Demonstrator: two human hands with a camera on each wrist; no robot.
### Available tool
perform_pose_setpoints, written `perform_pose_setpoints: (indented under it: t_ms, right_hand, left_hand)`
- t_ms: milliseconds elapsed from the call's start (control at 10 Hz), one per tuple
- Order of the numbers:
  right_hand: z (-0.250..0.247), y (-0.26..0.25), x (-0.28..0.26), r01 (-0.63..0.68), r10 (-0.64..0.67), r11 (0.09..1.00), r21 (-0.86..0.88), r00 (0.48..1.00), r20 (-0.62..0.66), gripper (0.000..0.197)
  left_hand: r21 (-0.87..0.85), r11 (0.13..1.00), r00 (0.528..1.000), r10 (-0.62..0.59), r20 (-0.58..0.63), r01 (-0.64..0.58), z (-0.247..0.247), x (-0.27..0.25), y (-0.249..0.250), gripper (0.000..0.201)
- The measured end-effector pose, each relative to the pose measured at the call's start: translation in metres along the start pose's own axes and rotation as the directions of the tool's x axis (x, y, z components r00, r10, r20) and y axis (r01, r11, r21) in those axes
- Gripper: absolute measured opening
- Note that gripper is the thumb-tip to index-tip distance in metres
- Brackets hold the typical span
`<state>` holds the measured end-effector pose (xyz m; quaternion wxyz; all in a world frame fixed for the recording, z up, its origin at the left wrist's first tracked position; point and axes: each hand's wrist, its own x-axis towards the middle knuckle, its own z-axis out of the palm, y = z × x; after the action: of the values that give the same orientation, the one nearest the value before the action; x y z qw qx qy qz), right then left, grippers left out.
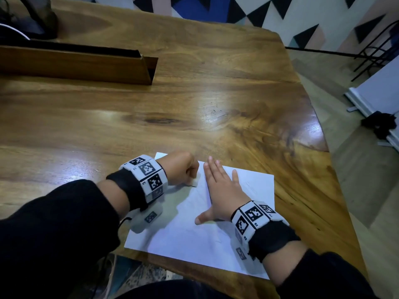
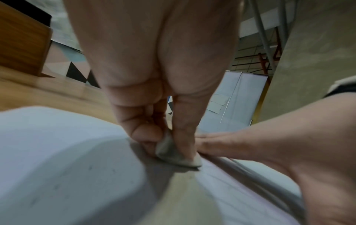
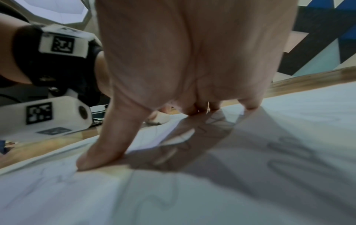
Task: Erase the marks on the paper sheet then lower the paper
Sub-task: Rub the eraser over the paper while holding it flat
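Observation:
A white paper sheet (image 1: 194,234) lies flat near the front edge of the wooden table (image 1: 194,93). Faint pencil marks (image 3: 285,153) show on it in the right wrist view, and a short dark mark (image 1: 192,186) sits just below my left hand. My left hand (image 1: 183,169) is curled at the sheet's far left part. It pinches a small whitish eraser (image 2: 173,153) between thumb and fingers, with the eraser's tip on the paper. My right hand (image 1: 222,188) lies flat on the sheet with fingers straight and thumb spread, pressing it down beside the left hand.
A long wooden box (image 1: 82,65) lies at the back left of the table. Dark bags and a cable (image 1: 28,20) sit behind it. The table's curved right edge (image 1: 323,134) drops to the floor, where a white board (image 1: 377,93) and a black object (image 1: 380,124) lie.

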<state>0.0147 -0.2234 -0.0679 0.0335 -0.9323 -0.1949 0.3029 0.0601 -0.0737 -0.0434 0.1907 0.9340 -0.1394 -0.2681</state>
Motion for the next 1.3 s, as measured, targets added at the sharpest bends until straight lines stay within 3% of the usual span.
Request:
perform_pose_setpoints:
  t_ms: [100, 200, 300, 400, 500, 600, 800, 1000, 1200, 1300]
  right_hand:
    - [0.000, 0.000, 0.000, 0.000, 0.000, 1.000, -0.009, 1.000, 0.008, 0.143]
    - [0.000, 0.001, 0.000, 0.001, 0.000, 1.000, -0.012, 1.000, 0.009, 0.143]
    - [0.000, 0.001, 0.000, -0.001, 0.001, 1.000, -0.012, 1.000, 0.003, 0.142]
    - [0.000, 0.000, 0.000, -0.002, 0.002, 1.000, -0.013, 1.000, 0.006, 0.143]
    - [0.000, 0.000, 0.000, -0.002, 0.002, 1.000, -0.010, 1.000, 0.009, 0.143]
    - [0.000, 0.000, 0.000, -0.002, 0.002, 1.000, -0.018, 1.000, 0.008, 0.143]
    - [0.001, 0.000, 0.001, -0.003, 0.003, 1.000, -0.011, 1.000, 0.003, 0.144]
    - [0.002, 0.000, 0.001, -0.005, 0.005, 1.000, -0.014, 1.000, -0.009, 0.144]
    - [0.001, 0.000, 0.000, -0.006, 0.007, 1.000, -0.020, 1.000, 0.005, 0.144]
    - [0.001, 0.000, 0.001, -0.005, 0.005, 1.000, -0.007, 1.000, -0.005, 0.144]
  left_hand:
    - [-0.043, 0.999, 0.992, -0.021, -0.127, 0.016, -0.005, 0.011, 0.007, 0.016]
    - [-0.028, 0.999, 0.989, -0.020, -0.143, 0.016, -0.002, 0.011, 0.009, 0.013]
    - [0.002, 1.000, 1.000, -0.022, -0.022, 0.022, 0.000, 0.007, 0.006, 0.014]
    - [-0.038, 0.998, 0.989, -0.047, -0.138, 0.042, 0.001, 0.010, 0.007, 0.014]
    - [-0.033, 0.999, 0.984, -0.035, -0.175, 0.030, 0.004, 0.010, 0.009, 0.011]
    - [-0.024, 1.000, 1.000, -0.007, -0.027, 0.006, 0.001, 0.006, 0.006, 0.015]
    - [-0.026, 0.999, 0.959, -0.030, -0.281, 0.024, 0.004, 0.009, -0.001, 0.013]
    - [0.009, 1.000, 0.999, -0.007, 0.031, 0.007, 0.002, -0.008, -0.013, 0.013]
    - [-0.050, 0.999, 0.962, -0.023, -0.272, 0.010, 0.011, -0.005, -0.007, 0.017]
    - [-0.043, 0.996, 0.991, 0.074, -0.112, -0.079, 0.026, -0.032, -0.016, 0.015]
